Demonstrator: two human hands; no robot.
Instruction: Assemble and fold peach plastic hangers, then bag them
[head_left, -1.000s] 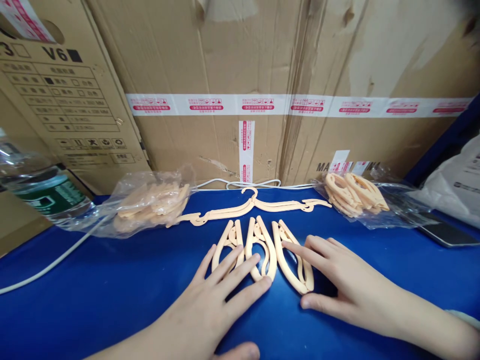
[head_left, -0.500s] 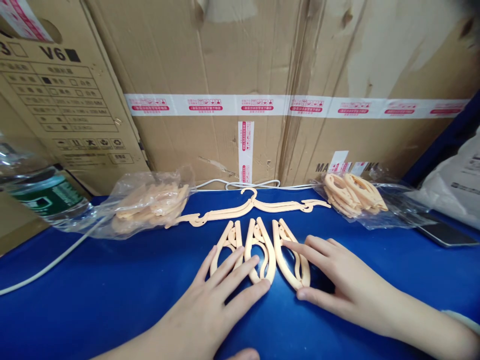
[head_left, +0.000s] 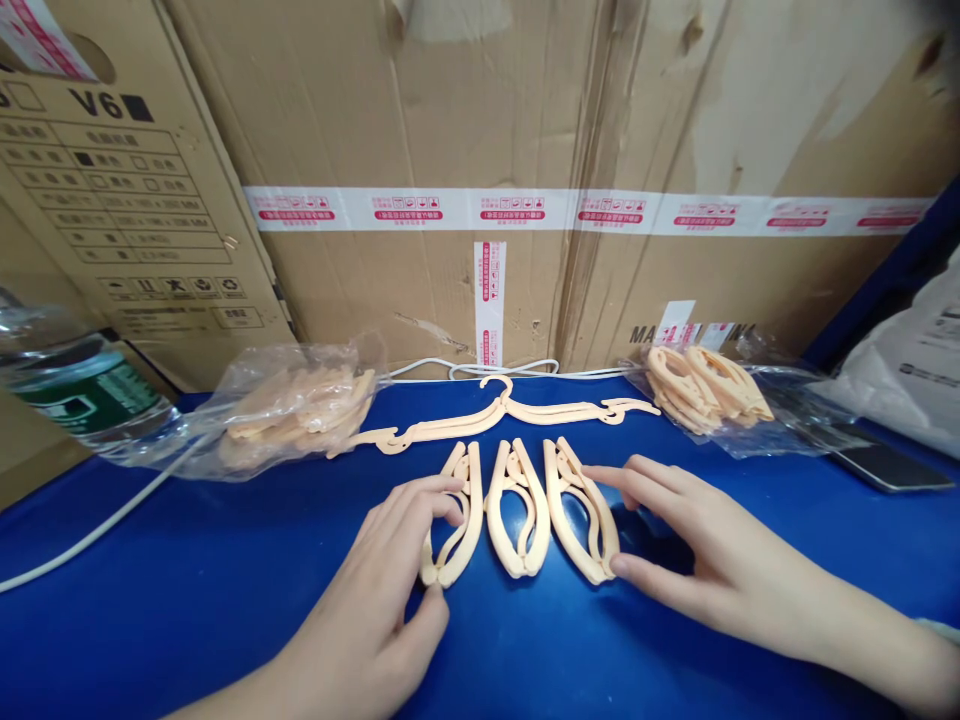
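Observation:
Three folded beige hangers lie in a row on the blue table. My left hand (head_left: pixel 382 590) rests at the left folded hanger (head_left: pixel 471 530), fingertips on its upper part and thumb at its lower tip, fingers bent and apart. The middle folded hanger (head_left: pixel 537 500) is untouched. At the right folded hanger (head_left: pixel 568 510), my right hand (head_left: pixel 697 550) touches the right side with index finger and thumb, its fingers spread. Behind the row lies an unfolded beige hanger (head_left: pixel 457 424) with its hook pointing away.
Clear plastic bags of folded hangers lie at the left (head_left: pixel 300 405) and right (head_left: pixel 705 385). A bottle (head_left: pixel 90 390) stands far left, a phone (head_left: pixel 892 465) lies far right. A white cable (head_left: pixel 97 545) crosses the left side; cardboard boxes (head_left: pixel 420 300) stand behind.
My left hand has moved left off the middle hanger, to the left one. My right hand has shifted slightly right. The left and middle hangers look slightly straightened.

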